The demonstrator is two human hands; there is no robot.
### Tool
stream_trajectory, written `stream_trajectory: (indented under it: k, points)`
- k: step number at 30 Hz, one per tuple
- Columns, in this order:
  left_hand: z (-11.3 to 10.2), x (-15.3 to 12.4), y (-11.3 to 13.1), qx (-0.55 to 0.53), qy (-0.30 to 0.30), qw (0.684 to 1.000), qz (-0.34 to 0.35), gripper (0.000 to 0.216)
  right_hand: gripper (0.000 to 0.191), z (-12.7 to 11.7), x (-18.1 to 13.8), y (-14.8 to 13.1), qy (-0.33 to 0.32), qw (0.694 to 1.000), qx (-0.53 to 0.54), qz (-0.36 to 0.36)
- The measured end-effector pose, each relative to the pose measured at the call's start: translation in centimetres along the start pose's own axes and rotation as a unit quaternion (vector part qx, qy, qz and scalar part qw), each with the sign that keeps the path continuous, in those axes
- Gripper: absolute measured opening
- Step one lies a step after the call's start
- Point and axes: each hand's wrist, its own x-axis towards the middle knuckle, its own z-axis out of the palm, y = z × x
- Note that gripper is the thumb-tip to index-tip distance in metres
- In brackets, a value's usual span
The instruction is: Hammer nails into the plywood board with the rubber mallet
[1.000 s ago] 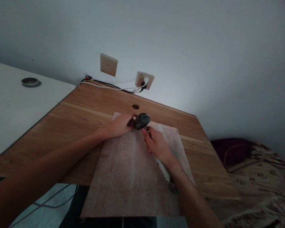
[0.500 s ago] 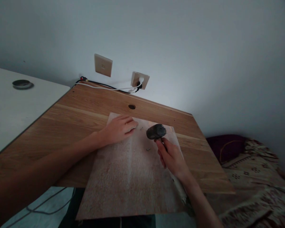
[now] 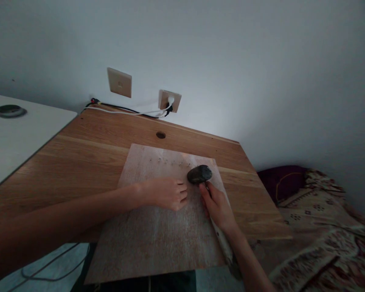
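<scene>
My right hand point(image 3: 217, 205) grips a hammer point(image 3: 200, 174) close to its dark, blocky head. The hammer's pale handle runs back beneath my forearm. Flat under both hands lies a thin wooden board point(image 3: 158, 239), its near end jutting past the desk edge. My left hand point(image 3: 170, 194) rests on the board's middle with fingers curled down and closed; whatever they pinch, if anything, is hidden. Beyond that hand, a row of several small nails or screws point(image 3: 173, 162) runs along the far part of the board, too small to tell which.
The wooden desk point(image 3: 88, 150) has a round cable hole point(image 3: 161, 135). Cables point(image 3: 127, 109) run along the wall to a socket point(image 3: 169, 100). At left stands a white tabletop point(image 3: 18, 138) with a round dark object point(image 3: 11, 110). Patterned cloth point(image 3: 319, 219) lies to the right.
My left hand has come back toward me from the far part of the board, uncovering the row of small nails or screws. It now covers the spot where a loose one lay. The view has shifted slightly.
</scene>
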Motion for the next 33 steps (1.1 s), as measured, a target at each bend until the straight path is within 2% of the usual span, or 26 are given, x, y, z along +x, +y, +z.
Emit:
stream_trajectory:
  k: [3,6,7,9,10,12,14,17,27,33]
  points:
    - [-1.0,-1.3,-0.7,-0.040,-0.012,0.998,-0.050,0.027,0.040,0.0,0.0,0.3,-0.001,1.000,0.019,0.011]
    - [-1.8,-4.2,-2.9,-0.078,-0.004,0.979,-0.187,0.021,0.041,0.0,0.0,0.4,0.000,1.000,0.022,0.008]
    - [-1.8,-5.4,-3.8,-0.097,0.013,0.962,-0.255,0.020,0.042,0.0,0.0,0.4,0.001,1.000,0.020,0.005]
    - [-1.7,-7.8,-5.4,-0.155,0.050,0.908,-0.387,0.018,0.043,0.0,0.0,0.5,0.000,1.000,0.018,0.004]
    - [-1.5,-8.9,-6.0,-0.183,0.070,0.880,-0.432,0.017,0.043,0.0,0.0,0.5,-0.002,1.000,0.019,0.005]
    - [-0.9,-10.5,-6.7,-0.234,0.097,0.841,-0.478,0.013,0.042,0.0,0.0,0.8,-0.004,1.000,0.026,0.009]
    - [-0.4,-11.2,-6.8,-0.273,0.116,0.819,-0.492,0.011,0.042,0.1,0.0,1.0,-0.005,0.999,0.033,0.013]
    - [-0.1,-11.2,-6.7,-0.299,0.128,0.807,-0.493,0.011,0.042,0.2,0.0,1.3,0.000,0.999,0.032,0.011]
    - [0.0,-11.2,-6.7,-0.268,0.103,0.846,-0.450,0.012,0.045,0.1,0.1,0.6,0.014,1.000,0.011,0.009]
    - [0.5,-11.2,-6.6,-0.272,0.102,0.832,-0.473,0.011,0.046,1.1,0.5,-2.7,-0.059,0.995,0.086,0.000]
